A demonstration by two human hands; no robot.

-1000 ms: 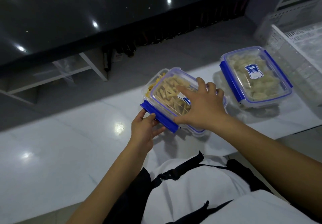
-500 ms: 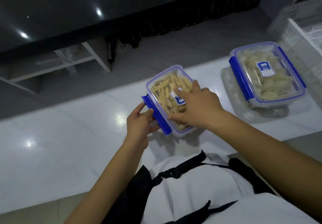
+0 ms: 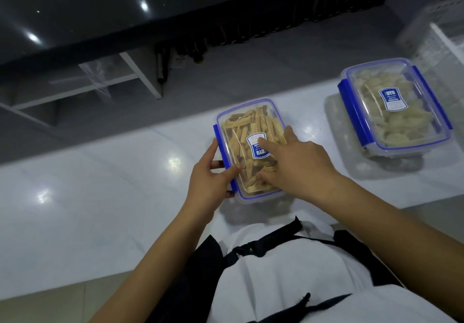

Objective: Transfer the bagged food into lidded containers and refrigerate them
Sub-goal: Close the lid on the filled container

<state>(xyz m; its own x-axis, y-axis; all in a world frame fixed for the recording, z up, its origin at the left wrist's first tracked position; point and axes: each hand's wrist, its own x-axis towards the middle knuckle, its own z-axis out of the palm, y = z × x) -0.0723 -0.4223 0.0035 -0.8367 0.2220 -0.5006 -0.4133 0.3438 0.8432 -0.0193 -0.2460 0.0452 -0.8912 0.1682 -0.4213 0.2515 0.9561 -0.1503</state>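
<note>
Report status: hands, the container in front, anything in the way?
Left hand grips the blue side clip; right hand presses flat on the lid. Near container of sticks lidded. Second container lidded, apart to the right. Nothing in the way.

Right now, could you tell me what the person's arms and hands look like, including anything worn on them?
Both forearms are bare, with no sleeves in view. The left hand and the right hand wear no gloves, and no rings, watch or bracelet show. Fingernails look short and unpainted. Below the arms, the person wears a white top with black straps across it.
</note>
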